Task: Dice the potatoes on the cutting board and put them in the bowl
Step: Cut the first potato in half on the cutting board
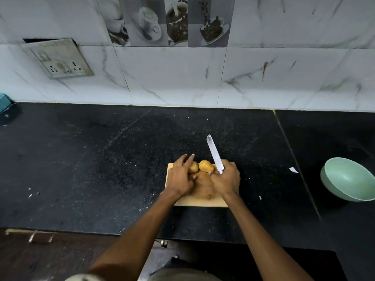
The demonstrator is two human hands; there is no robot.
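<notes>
Two yellow potatoes lie side by side at the far edge of a small wooden cutting board (200,201). My left hand (180,177) lies over the left potato (193,167), fingers stretched across it and thumb beside it. The right potato (206,166) is uncovered between my hands. My right hand (226,179) grips the handle of a knife (214,153), whose silver blade points up and away from me, just right of that potato. A pale green bowl (345,179) stands tilted on the counter far to the right.
The board sits on a black speckled counter (101,169) against a white marble-tile wall. A socket plate (60,57) hangs loose on the wall at the left. Small white scraps (293,169) lie between board and bowl. A teal object (4,102) shows at the left edge.
</notes>
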